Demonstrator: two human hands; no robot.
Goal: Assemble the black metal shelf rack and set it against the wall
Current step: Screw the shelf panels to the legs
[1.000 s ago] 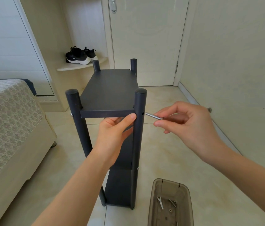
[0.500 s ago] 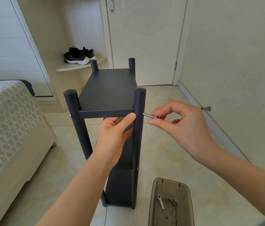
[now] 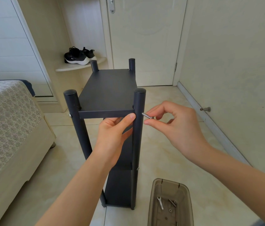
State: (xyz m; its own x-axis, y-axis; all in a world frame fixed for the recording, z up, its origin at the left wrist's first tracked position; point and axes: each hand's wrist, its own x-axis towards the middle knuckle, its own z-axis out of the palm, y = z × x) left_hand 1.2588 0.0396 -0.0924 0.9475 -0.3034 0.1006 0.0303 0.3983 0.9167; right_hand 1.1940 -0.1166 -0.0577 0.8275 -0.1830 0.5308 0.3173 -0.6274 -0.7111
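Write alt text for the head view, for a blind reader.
The right hand pinches a silver bolt at the near right post of a standing black shelf rack, while the left hand grips the top shelf by its front edge.

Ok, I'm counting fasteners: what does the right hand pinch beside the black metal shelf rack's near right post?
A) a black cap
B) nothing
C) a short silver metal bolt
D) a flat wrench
C: the right hand pinches a short silver metal bolt at the black metal shelf rack.

Black rack (image 3: 110,88), silver screw (image 3: 146,115), cream bedspread (image 3: 6,119) with lacy pattern.
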